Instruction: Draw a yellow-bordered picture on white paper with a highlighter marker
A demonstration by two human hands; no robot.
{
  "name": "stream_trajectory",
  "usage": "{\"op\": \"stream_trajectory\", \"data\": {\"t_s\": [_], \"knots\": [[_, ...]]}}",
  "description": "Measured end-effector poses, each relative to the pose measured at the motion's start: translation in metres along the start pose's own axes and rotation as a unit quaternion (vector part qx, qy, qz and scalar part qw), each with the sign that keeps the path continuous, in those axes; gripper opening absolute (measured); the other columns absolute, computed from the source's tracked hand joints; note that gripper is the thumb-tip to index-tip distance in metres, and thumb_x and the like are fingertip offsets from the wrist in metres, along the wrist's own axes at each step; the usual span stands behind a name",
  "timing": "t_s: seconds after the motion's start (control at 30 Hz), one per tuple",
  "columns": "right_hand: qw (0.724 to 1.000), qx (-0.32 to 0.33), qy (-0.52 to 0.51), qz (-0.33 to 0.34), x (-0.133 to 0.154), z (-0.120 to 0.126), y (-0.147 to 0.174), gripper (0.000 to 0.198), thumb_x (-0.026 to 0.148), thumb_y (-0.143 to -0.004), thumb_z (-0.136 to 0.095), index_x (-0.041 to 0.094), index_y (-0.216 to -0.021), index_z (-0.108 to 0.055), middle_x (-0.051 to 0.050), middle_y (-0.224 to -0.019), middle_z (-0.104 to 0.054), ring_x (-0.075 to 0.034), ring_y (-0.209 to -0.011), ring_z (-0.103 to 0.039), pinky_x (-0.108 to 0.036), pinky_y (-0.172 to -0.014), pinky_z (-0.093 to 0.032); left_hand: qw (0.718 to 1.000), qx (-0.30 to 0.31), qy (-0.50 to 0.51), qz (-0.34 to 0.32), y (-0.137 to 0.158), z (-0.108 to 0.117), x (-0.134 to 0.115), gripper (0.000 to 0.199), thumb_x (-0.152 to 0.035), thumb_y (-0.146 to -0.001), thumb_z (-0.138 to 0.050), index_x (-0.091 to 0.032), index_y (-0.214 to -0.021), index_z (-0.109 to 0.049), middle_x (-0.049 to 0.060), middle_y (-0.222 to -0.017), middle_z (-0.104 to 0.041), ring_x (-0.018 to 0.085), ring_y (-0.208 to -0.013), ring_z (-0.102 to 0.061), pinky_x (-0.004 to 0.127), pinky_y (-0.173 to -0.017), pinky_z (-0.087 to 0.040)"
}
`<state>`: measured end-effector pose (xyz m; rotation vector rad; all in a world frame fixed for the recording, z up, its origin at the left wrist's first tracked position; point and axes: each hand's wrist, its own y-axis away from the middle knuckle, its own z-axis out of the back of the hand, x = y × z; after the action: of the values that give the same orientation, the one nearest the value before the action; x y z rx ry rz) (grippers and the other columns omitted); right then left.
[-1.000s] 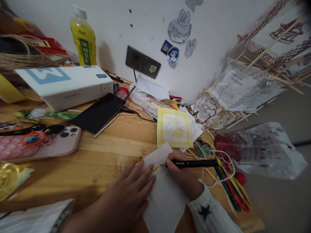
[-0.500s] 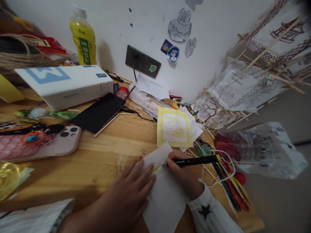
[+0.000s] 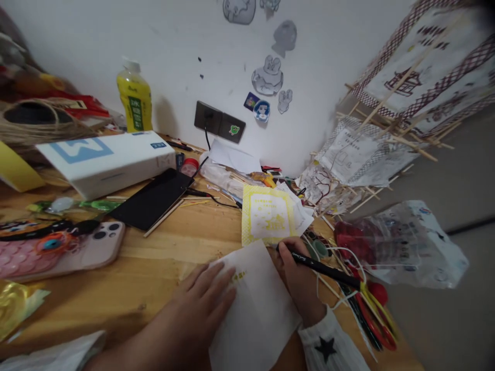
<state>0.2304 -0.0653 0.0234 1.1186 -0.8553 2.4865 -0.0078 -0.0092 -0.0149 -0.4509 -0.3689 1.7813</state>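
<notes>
A white sheet of paper (image 3: 253, 314) lies on the wooden table, with a short row of yellow marks (image 3: 238, 276) near its upper left. My left hand (image 3: 193, 309) rests flat on the sheet's left side, fingers stretched out. In my right hand (image 3: 301, 275) is a black marker (image 3: 328, 269) with a yellow end, its tip off the sheet near the upper right edge. Just beyond the sheet is a square paper with a yellow border and drawing (image 3: 267, 214).
To the left are a phone in a pink case (image 3: 77, 252), a black tablet (image 3: 154, 198) and a white box (image 3: 112, 159). A yellow drink bottle (image 3: 134, 98) stands behind. On the right are scissors (image 3: 381, 319), a plastic bag (image 3: 410, 245) and a stick-and-paper lantern (image 3: 410, 82).
My right hand has lifted the marker off the writing and moved it up and right, towards the yellow drawing. The sheet looks turned slightly. The camera view has tilted upward.
</notes>
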Motion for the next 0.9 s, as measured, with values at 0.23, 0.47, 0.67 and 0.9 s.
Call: {"op": "stream_trajectory", "data": {"t_s": [0.23,0.47,0.67,0.9], "knots": [[0.997,-0.033,-0.055,0.051,-0.002,0.003,-0.003,0.017,0.029,-0.085,-0.059,0.024,-0.102,-0.061,-0.004,-0.098,-0.064,-0.02,-0.089,-0.061,-0.035,-0.081,-0.05,0.993,0.086,0.001,-0.077,0.009,0.007,-0.027,0.042,-0.022,-0.082,-0.059,-0.016,-0.124,-0.06,0.01,-0.134,-0.057,0.028,-0.122,-0.05,0.04,-0.102,-0.036],[0.989,0.105,-0.08,0.06,0.017,-0.001,0.013,0.014,0.022,-0.083,-0.06,0.025,-0.096,-0.065,-0.003,-0.084,-0.068,-0.019,-0.076,-0.065,-0.032,-0.071,-0.054,0.997,0.052,0.031,-0.054,0.007,0.006,-0.033,0.027,-0.029,-0.092,-0.051,-0.02,-0.112,-0.067,0.008,-0.127,-0.062,0.027,-0.117,-0.053,0.039,-0.097,-0.039],[0.972,0.206,-0.106,0.04,0.035,-0.02,0.027,0.012,0.017,-0.08,-0.058,0.024,-0.089,-0.062,-0.001,-0.081,-0.067,-0.016,-0.074,-0.064,-0.026,-0.067,-0.054,0.997,0.044,0.03,-0.056,0.004,0.007,-0.036,0.03,-0.029,-0.094,-0.046,-0.016,-0.111,-0.067,0.009,-0.119,-0.067,0.025,-0.113,-0.056,0.035,-0.095,-0.039],[0.975,0.204,-0.074,0.055,0.019,-0.028,0.035,0.007,0.02,-0.08,-0.057,0.023,-0.074,-0.061,0.0,-0.067,-0.063,-0.016,-0.064,-0.06,-0.026,-0.06,-0.05,0.998,0.027,0.019,-0.052,0.0,0.011,-0.035,0.03,-0.024,-0.096,-0.043,-0.014,-0.105,-0.069,0.008,-0.114,-0.069,0.024,-0.107,-0.058,0.035,-0.091,-0.04]]}}
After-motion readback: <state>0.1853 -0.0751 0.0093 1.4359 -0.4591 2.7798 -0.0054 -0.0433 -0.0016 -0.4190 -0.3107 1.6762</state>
